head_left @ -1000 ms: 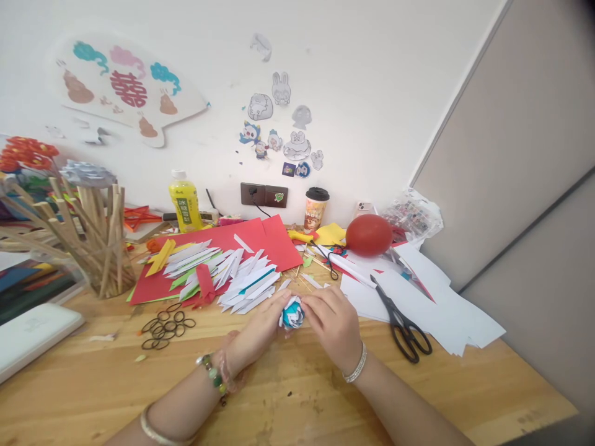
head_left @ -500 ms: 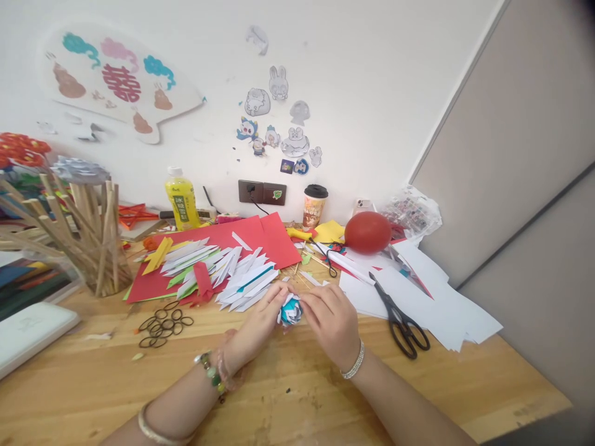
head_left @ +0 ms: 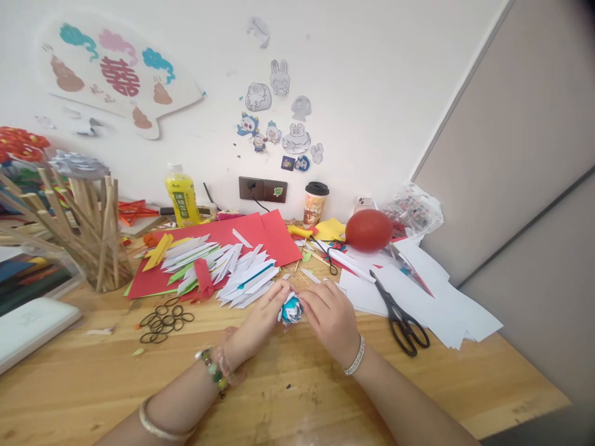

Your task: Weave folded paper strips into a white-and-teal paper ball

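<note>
Between my hands, above the wooden table, is a small blue-and-white folded paper piece point(head_left: 291, 309), rounded and layered like a flower. My left hand point(head_left: 268, 310) wraps around its left side and grips it. On the other side, my right hand point(head_left: 332, 313) has its thumb and fingers pinched together at the piece's right edge, and they partly hide it. Just beyond my hands lies a spread of folded white paper strips point(head_left: 248, 275), with a folded red paper piece point(head_left: 203, 279) among them.
Black scissors point(head_left: 400, 316) lie on the right by white paper sheets point(head_left: 432, 303). Black rubber bands point(head_left: 166, 320) are at left, near a container of wooden sticks point(head_left: 109, 248). Behind stand a yellow drink bottle point(head_left: 182, 195), a lidded paper cup point(head_left: 315, 203) and a red balloon point(head_left: 369, 230).
My hands stay around the paper piece in nearly the same pose. The whole view has shifted very slightly; nothing on the table has visibly moved.
</note>
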The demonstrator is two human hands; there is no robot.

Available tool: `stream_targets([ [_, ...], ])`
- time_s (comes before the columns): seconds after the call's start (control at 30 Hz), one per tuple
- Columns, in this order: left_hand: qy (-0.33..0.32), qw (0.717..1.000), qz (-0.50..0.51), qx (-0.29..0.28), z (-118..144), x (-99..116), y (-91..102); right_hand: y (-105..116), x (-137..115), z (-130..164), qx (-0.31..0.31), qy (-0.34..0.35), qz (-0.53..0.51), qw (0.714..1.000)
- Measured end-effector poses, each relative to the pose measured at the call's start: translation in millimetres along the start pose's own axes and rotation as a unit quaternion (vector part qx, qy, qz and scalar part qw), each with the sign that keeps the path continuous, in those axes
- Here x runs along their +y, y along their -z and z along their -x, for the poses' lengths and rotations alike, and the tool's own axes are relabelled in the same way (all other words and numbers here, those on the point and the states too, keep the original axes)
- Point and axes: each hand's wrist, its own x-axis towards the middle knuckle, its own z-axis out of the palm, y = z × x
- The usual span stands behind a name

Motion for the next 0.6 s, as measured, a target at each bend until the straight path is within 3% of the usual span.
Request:
stream_targets([
  [0.27, 0.018, 0.999, 0.019, -0.031, 1.7, 5.7, 2.0, -1.8, 4.3, -2.4, 0.012, -0.162, -0.2, 0.966],
  [0.4, 0.002, 1.0, -0.005, -0.018, 1.4, 4.9, 1.7, -2.7, 6.5, -1.8, 0.011, -0.132, -0.186, 0.974],
  [0.6, 0.003, 1.0, -0.029, 0.005, -0.9, -2.9, 2.5, -0.2, 4.1, 0.5, 0.004, 0.015, -0.02, 1.0],
])
